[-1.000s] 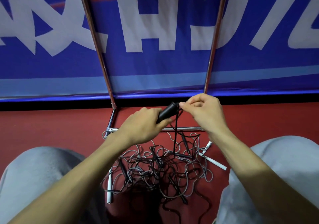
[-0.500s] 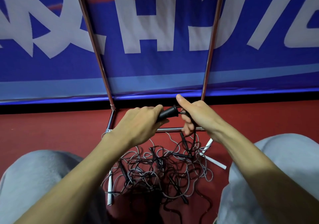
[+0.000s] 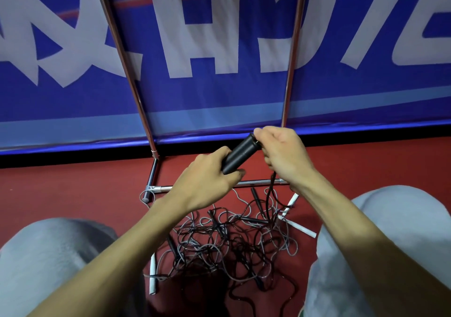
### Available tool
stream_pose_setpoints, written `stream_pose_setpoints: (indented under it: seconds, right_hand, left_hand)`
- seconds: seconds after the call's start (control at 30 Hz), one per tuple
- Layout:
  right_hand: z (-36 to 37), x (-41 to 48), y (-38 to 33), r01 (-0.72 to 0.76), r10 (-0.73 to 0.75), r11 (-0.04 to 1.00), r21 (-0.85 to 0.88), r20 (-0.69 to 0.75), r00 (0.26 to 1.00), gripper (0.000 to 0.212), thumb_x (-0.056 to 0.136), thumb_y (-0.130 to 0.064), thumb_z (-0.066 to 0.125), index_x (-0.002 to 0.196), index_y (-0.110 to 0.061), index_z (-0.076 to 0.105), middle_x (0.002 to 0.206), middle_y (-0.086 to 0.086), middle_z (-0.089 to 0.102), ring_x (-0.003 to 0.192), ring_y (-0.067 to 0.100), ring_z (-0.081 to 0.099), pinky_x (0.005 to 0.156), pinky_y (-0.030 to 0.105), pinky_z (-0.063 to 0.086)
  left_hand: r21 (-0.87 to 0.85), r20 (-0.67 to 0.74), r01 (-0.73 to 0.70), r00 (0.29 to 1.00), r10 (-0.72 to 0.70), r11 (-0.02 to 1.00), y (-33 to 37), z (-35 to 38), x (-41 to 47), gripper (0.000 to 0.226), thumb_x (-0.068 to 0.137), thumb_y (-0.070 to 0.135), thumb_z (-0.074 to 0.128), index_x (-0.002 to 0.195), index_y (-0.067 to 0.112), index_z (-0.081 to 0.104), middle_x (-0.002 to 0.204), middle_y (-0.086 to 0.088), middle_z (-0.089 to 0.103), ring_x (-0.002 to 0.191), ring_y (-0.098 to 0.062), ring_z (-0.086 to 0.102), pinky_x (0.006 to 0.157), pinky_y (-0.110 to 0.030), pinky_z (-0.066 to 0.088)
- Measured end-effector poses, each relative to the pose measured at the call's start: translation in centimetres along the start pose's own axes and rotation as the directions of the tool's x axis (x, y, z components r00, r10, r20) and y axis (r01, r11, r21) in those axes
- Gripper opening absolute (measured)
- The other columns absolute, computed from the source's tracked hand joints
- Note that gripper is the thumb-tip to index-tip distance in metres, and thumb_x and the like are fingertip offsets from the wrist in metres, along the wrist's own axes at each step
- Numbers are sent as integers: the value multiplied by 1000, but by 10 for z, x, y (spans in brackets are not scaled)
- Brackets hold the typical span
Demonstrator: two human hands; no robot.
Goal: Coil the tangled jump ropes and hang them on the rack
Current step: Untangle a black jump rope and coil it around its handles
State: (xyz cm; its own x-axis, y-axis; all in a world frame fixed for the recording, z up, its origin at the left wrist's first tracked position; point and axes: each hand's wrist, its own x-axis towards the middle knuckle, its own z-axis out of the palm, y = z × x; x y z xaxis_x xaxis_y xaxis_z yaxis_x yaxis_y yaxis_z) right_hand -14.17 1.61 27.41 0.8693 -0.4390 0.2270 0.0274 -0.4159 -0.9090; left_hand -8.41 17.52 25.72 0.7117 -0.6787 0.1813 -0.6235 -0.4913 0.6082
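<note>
1. Since half a second ago, the black handle (image 3: 240, 154) is tilting more steeply, its far end now rising toward the banner (image 3: 219, 102). The right hand (image 3: 284, 157) is sitting higher, with its thumb no longer sticking up.
2. The left hand (image 3: 210, 177) is wrapping round the lower end of the black handle, its grip clamped on it, and is holding it in the air above the floor (image 3: 73, 185).
3. The right hand is pinching the upper tip of the same handle between thumb and forefinger, its grip closed there and the other fingers curling underneath.
4. A black cord (image 3: 270, 192) is dropping from under the right hand into the tangle of jump ropes (image 3: 231, 241).
5. The tangle, black and grey cords mixed, is lying on the red floor between the person's two knees, just in front of the rack's base bar (image 3: 256, 183).
6. White handles are poking out of the tangle: two at its right side (image 3: 296, 227) and one at its near left side (image 3: 152, 279).
7. The rack (image 3: 127, 72) is standing at the far edge of the floor against the blue banner, its two metal uprights leaning slightly toward each other.
8. Grey-clad knees (image 3: 56, 255) are framing the tangle on both sides.
</note>
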Motion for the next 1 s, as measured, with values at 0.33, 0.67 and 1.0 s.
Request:
stream_pose_setpoints:
  seconds: [0.33, 0.67, 1.0]
  right_hand:
    - [1, 1, 6, 22, -11, 999, 49, -226, 974, 53, 79, -57, 42, 62, -7, 33, 57, 5, 26, 55, 22, 27, 52, 48, 32]
    - [3, -6, -10, -18, 29, 933, 359, -25, 999, 46, 98, -46, 38, 63, -17, 38, 44, -1, 26, 35, 14, 24, 40, 25, 21]
    - [26, -24, 5, 241, 32, 902, -359, 611, 791, 38, 98, -38, 45, 76, -8, 47, 50, 0, 57, 53, 10, 67, 63, 29, 48]
  left_hand:
    - [-7, -126, 110, 986, -110, 994, 6, 0, -6, 15, 86, 39, 65, 78, 32, 54, 59, 10, 55, 54, -9, 51, 55, -26, 35]
    - [-294, -158, 197, 955, -251, 935, 13, -7, 1, 33, 86, 26, 68, 61, 22, 47, 46, 9, 41, 37, -6, 33, 40, -18, 29]
    - [-975, -54, 73, 843, -536, 212, 3, -49, 9, 25, 95, 24, 59, 74, 17, 47, 73, -7, 59, 36, -7, 21, 36, -17, 20]
